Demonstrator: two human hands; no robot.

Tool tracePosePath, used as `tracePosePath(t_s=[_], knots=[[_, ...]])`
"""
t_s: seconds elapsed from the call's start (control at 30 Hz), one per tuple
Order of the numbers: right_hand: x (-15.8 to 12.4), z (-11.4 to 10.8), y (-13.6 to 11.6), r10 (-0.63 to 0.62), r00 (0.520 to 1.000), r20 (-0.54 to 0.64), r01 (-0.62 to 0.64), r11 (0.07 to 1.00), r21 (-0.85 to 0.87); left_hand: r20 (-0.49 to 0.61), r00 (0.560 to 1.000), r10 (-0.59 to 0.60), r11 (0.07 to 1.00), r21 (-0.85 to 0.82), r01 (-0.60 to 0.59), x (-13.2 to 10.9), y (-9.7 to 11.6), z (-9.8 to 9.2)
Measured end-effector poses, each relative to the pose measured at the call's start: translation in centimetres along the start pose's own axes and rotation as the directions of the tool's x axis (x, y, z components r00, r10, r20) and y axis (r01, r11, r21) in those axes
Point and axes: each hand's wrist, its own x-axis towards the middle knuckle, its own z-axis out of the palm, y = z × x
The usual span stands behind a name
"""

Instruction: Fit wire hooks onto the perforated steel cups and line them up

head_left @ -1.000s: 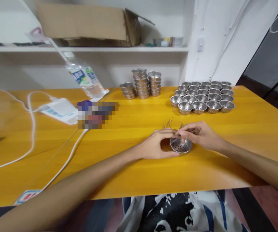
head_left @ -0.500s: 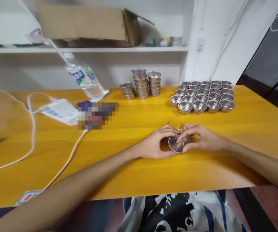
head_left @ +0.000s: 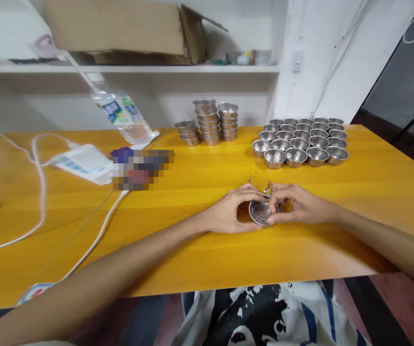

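A small round metal strainer cup [head_left: 261,214] with a perforated bottom rests low over the table in front of me, its mouth tilted up. My left hand [head_left: 234,209] curls around its left side, thumb at the near edge and fingers along the far rim. Over the right part of the cup, my right hand [head_left: 293,204] pinches thumb and fingertips together at the rim. Whatever sits between those fingertips is too small to make out. Just beyond the hands lie several thin bent wire pieces [head_left: 267,186], partly hidden by the fingers.
Rows of perforated cups [head_left: 300,144] stand at the back right. Stacked cups [head_left: 209,122] are at the back middle. To the left are a leaning plastic bottle [head_left: 124,113], a white power strip [head_left: 84,163], cables and a blurred-out item [head_left: 142,170]. A cardboard box [head_left: 120,29] occupies the shelf.
My right fingertips have moved from over the middle of the cup to its right rim and closed together. The left hand keeps its hold. The camera view has shifted slightly.
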Motion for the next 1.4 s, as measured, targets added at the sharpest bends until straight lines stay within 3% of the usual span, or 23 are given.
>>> tracePosePath(t_s=[0.67, 0.83, 1.07, 1.4], knots=[[0.3, -0.4, 0.7, 0.040, 0.998, 0.043, -0.043, 0.996, 0.072, -0.010, 1.000, -0.017, 1.000, -0.005, 0.017, -0.1, -0.3, 0.1], [0.4, 0.0, 1.3, 0.100, 0.995, 0.020, -0.102, 0.970, 0.219, 0.001, 0.999, -0.033, 0.999, -0.041, 0.033, -0.1, -0.4, -0.1], [0.9, 1.6, 2.3, 0.210, 0.978, -0.017, -0.173, 0.847, 0.503, 0.039, 0.992, -0.117, 0.969, -0.214, 0.123, -0.2, -0.4, -0.7], [0.9, 2.2, 1.4, 0.206, 0.976, -0.071, -0.145, 0.856, 0.495, 0.081, 0.978, -0.193, 0.945, -0.254, 0.207, 0.1, 0.0, -1.0]])
